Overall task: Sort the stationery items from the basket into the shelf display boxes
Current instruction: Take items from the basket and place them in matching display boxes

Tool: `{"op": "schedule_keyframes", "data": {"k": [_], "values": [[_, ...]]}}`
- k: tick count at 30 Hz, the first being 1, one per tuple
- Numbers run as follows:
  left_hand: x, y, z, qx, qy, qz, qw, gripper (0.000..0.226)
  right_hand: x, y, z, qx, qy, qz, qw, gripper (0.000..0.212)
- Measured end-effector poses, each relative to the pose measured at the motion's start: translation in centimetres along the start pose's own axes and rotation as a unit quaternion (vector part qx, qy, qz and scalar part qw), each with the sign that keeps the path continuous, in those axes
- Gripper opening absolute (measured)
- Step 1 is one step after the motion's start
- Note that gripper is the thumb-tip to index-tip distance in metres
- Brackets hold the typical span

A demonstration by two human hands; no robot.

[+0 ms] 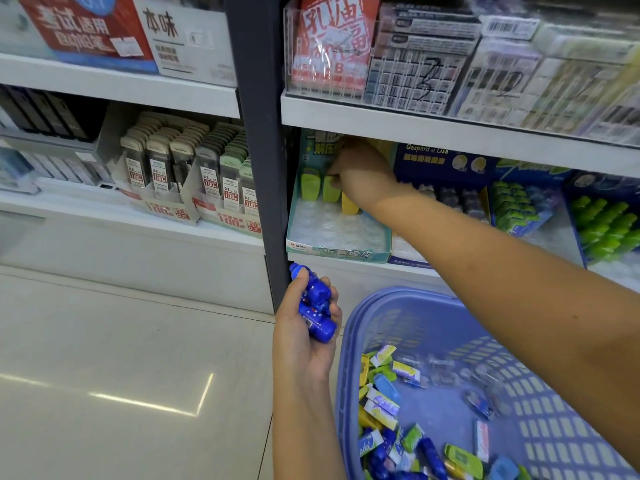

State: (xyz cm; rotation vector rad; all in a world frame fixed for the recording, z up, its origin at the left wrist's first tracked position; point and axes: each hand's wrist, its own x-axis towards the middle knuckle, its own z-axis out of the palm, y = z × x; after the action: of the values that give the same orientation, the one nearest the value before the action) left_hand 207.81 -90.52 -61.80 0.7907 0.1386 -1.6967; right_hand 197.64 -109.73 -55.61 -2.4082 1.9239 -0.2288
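Left hand fingers clamp blue bottle-shaped pieces beside the basket, right hand fingers curl on a green piece in the teal display box (probably light, stiff, slick: grip across the body).

The floor is pale and shiny, with a bright line of light on it; a dark post stands between two sets of white shelves; on the left, small flat packs stand in rows with red price tags in front; above them sit a red and blue box and a white box with black writing; top right, a clear case holds packs with bar codes.
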Motion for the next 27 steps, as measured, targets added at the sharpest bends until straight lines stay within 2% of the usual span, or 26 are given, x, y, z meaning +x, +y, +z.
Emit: {"op": "schedule_keyframes", "data": {"k": [3, 7, 9, 11, 12, 14, 16, 18, 20, 23, 25, 27], "values": [[-0.1, 0.0, 0.2, 0.011, -0.003, 0.002, 1.000, 0.026, -0.5, -0.2, 0.6, -0.057, 0.016, -0.028, 0.998, 0.034], [-0.5, -0.5, 0.5, 0.018, -0.002, 0.002, 1.000, 0.021, -2.2, -0.8, 0.0, -0.096, -0.027, -0.037, 0.994, 0.044], [-0.6, -0.8, 0.5, 0.027, -0.014, 0.002, 1.000, 0.020, -5.0, -0.7, -0.2, -0.005, -0.003, -0.052, 0.999, 0.050], [-0.8, -1.1, 0.6, 0.057, -0.050, -0.011, 0.997, 0.024, -8.4, -0.2, -0.2, 0.162, 0.016, -0.026, 0.986, 0.038], [-1.0, -1.4, 0.7, 0.082, -0.070, -0.016, 0.994, 0.028, -10.2, 0.3, -0.5, 0.255, -0.014, 0.010, 0.967, 0.030], [-1.2, -2.1, 1.1, 0.171, -0.083, 0.003, 0.982, 0.031, -13.4, 1.5, -1.4, 0.408, -0.118, 0.085, 0.902, 0.032], [-1.3, -3.3, 1.6, 0.310, -0.067, 0.068, 0.946, 0.025, -16.2, 2.8, -2.1, 0.451, -0.180, 0.104, 0.868, 0.037], [-1.5, -4.6, 2.2, 0.425, -0.072, 0.134, 0.893, 0.022, -18.3, 4.2, -2.7, 0.496, -0.176, 0.114, 0.842, 0.031], [-1.9, -5.9, 2.8, 0.470, -0.096, 0.158, 0.863, 0.027, -19.9, 5.6, -3.5, 0.546, -0.146, 0.130, 0.815, 0.020], [-2.7, -7.7, 3.5, 0.457, -0.130, 0.129, 0.870, 0.032, -21.9, 8.0, -4.7, 0.573, -0.089, 0.138, 0.803, 0.008], [-2.9, -9.0, 3.9, 0.437, -0.153, 0.095, 0.881, 0.018, -23.2, 9.6, -5.2, 0.588, -0.060, 0.145, 0.793, 0.003], [-3.0, -10.5, 4.4, 0.448, -0.152, 0.094, 0.876, 0.010, -24.5, 11.0, -5.5, 0.597, -0.045, 0.156, 0.785, 0.009]]}}
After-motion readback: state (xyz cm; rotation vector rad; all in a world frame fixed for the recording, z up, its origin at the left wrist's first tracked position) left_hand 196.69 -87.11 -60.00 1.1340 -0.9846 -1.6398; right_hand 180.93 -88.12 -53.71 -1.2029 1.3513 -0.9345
